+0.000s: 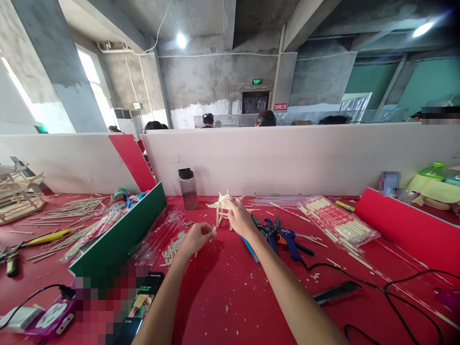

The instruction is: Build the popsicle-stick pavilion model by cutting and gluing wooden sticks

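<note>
A small pavilion model [223,203] made of pale wooden sticks stands upright on the red table, its roof spreading over thin legs. My right hand [240,218] is closed on the right side of its roof, with the fingers hiding part of it. Just to the left and nearer to me, my left hand [197,237] is pinched, a pale short piece of wooden stick [214,229] showing at its fingertips. A heap of short cut stick pieces [173,248] lies beside the left hand.
A bottle [189,189] stands behind the pavilion. Right of my right hand lie pliers [271,230] and a blue glue gun [289,242] with a trailing black cable. Bagged sticks [336,220] lie further right. Green [124,227] and red [409,230] dividers flank the space.
</note>
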Available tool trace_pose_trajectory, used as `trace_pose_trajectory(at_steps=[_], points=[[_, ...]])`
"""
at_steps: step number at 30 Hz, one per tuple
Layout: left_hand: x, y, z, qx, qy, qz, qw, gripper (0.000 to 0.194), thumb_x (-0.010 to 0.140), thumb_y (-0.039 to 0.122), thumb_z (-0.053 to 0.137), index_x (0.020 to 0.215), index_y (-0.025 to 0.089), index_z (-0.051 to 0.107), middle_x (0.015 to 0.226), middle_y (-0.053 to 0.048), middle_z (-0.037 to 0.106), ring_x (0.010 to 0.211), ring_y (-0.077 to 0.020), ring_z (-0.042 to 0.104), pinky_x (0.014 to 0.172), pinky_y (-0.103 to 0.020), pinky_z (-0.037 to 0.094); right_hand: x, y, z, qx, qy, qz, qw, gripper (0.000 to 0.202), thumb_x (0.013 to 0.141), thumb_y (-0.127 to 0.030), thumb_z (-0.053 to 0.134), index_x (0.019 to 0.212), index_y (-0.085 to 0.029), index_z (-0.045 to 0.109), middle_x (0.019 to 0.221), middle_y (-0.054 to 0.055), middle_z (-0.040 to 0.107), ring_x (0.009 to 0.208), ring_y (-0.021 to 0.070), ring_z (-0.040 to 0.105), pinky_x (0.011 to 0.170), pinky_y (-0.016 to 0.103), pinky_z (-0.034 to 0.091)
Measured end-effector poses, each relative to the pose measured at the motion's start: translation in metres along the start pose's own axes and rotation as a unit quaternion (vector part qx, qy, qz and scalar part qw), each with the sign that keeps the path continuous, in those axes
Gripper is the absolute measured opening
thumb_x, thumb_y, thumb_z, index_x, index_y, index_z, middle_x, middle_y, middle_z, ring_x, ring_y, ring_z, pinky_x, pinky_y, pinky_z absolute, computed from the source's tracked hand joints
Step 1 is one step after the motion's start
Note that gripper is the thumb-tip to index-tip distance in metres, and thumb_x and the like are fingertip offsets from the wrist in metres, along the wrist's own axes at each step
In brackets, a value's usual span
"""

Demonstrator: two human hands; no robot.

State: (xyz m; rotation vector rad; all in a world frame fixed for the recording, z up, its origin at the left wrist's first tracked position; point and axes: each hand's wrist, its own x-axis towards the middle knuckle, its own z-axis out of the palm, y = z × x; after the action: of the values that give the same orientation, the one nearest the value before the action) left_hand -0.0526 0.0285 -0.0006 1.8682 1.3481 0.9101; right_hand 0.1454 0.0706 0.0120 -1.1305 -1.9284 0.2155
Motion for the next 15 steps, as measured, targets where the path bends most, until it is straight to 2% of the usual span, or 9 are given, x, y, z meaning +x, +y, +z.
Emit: trace_pose_trajectory(at_steps=[6,10,15], points=[[0.003,-0.005,0.015,-0.036,0.002,-0.026,0.999,0.044,0.071,0.058,0.062,0.064,0.015,0.059,0.055,0.003,0.049,0.051,-0.0101,0.041,0.053,-0.024,0.03,-0.002,0.006,0.007,-0.015,0.013,-0.005,1.0,0.05,0.088,-0.006,0.034,0.132,-0.021,0.052,0.142,0.015,0.041,0.137,0.0266,0.035,0.111,0.048,0.034],[0.006,-0.009,0.023,-0.085,-0.002,-0.021,0.996,0.047,0.068,0.06,0.065,0.064,0.014,0.06,0.056,0.002,0.051,0.052,-0.0103,0.042,0.054,-0.024,0.031,-0.003,0.006,0.006,-0.014,0.014,0.004,1.0,0.048,0.089,-0.007,0.035,0.131,-0.023,0.053,0.141,0.013,0.041,0.136,0.0265,0.036,0.109,0.047,0.037],[0.004,-0.003,0.029,-0.105,-0.003,-0.032,0.994,0.044,0.066,0.056,0.07,0.067,0.013,0.063,0.058,-0.001,0.055,0.053,-0.0113,0.043,0.054,-0.026,0.031,-0.003,0.0,-0.007,-0.034,-0.041,0.022,0.998,0.046,0.087,-0.009,0.041,0.129,-0.023,0.053,0.141,0.013,0.038,0.129,0.0258,0.044,0.104,0.041,0.042]])
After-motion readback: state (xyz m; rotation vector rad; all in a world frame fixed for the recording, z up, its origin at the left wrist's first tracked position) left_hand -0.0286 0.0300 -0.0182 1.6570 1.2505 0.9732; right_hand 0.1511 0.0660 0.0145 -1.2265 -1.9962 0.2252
